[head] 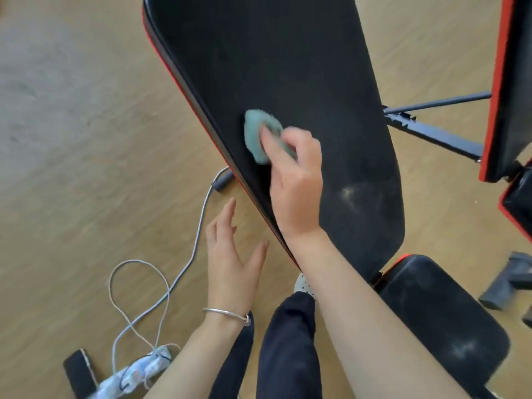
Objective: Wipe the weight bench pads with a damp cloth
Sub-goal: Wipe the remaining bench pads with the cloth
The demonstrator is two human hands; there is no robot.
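— Where's your cloth [259, 133] right now?

— It's bunched up, pale green, under your right hand [296, 182], pressed on the long black back pad [288, 67], a bit left of the pad's middle and near its red-trimmed left edge. Your fingers are curled over the cloth, clamping it against the pad; its far end sticks out past your fingertips.

— And your left hand [233, 263]?

— Open, fingers spread, holding nothing. It hangs over the floor [72, 168] just beside the pad's left edge, not touching it as far as I can tell. There's a bracelet [227, 313] on that wrist.

— What does the pad look like?

— There's a pale dusty smudge to the right of your right hand, towards the near end. The seat pad [440, 312] sits below and to the right, also showing light scuffs.

— Anything else around you?

— A grey cable [195, 240] loops across the floor on your left, running down to a bundle [135, 372] near a dark phone [79, 372]. A second bench [506, 82] with red trim stands at the right edge. Your dark trouser legs [288, 349] are between your arms.
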